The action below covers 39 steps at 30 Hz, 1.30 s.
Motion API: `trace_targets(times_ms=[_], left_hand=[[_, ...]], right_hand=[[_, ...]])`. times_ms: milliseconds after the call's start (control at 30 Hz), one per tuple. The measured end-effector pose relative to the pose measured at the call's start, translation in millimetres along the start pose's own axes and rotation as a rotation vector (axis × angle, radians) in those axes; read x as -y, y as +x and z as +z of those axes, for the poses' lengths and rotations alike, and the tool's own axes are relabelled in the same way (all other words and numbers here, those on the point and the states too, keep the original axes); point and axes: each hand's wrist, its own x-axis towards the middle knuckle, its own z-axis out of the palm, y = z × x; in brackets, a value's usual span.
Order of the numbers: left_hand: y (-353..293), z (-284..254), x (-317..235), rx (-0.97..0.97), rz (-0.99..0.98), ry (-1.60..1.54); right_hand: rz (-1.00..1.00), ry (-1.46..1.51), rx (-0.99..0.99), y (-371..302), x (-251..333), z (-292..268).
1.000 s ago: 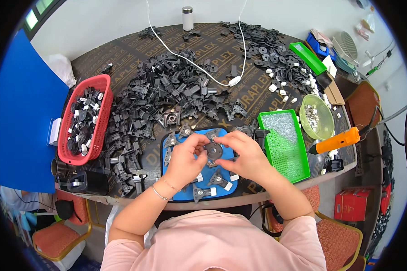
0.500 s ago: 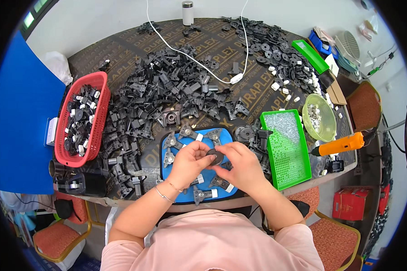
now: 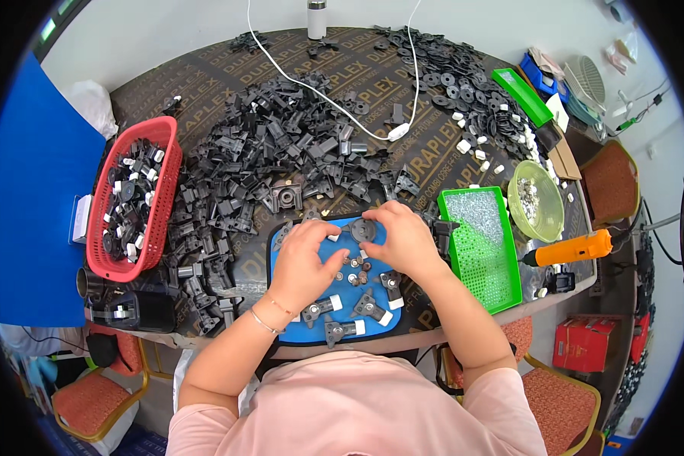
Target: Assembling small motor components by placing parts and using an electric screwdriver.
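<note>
My right hand pinches a round black disc between thumb and fingers, over the far right part of a blue mat. Whether the disc rests on a part beneath it I cannot tell. My left hand hovers over the mat's left side, its fingers spread and nothing in them. Between the hands lie several small metal pieces. Several dark three-lobed brackets with white ends are spread on the mat's near half. Behind my left fingers, more brackets are partly hidden.
Black plastic parts are heaped beyond the mat. At left stands a red basket of discs and white pieces. A green tray, a yellow-green bowl and an orange power screwdriver are at right. A white cable crosses the table.
My hands have moved apart. The left has let go of the disc and opened, while the right has carried it a little farther away from me. The small metal pieces now show between them.
</note>
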Motion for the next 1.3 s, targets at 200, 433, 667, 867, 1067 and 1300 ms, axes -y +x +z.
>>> trace_targets(times_ms=[200, 433, 667, 867, 1067, 1300], left_hand=[[3.1, 4.6, 5.2, 0.048, -0.022, 0.066], [12.5, 14.2, 10.2, 0.101, 0.021, 0.228], [30.5, 32.2, 8.2, 0.162, 0.102, 0.311], [33.6, 34.4, 10.6, 0.236, -0.003, 0.409], [35.7, 37.1, 10.9, 0.266, 0.052, 0.422], [33.0, 41.0, 2.3, 0.375, -0.045, 0.3]], right_hand=[[0.087, -0.018, 0.032, 1.2, 4.9, 1.7], [-0.128, 0.056, -0.348, -35.9, 8.5, -29.9], [0.102, -0.336, -1.498, -154.4, -75.7, -123.6], [0.138, 0.743, -1.022, -136.2, -131.1, -136.0], [-0.048, 0.905, -1.16, -120.6, -107.0, -156.3], [-0.01, 1.03, -1.135, -96.7, -82.7, -121.2]])
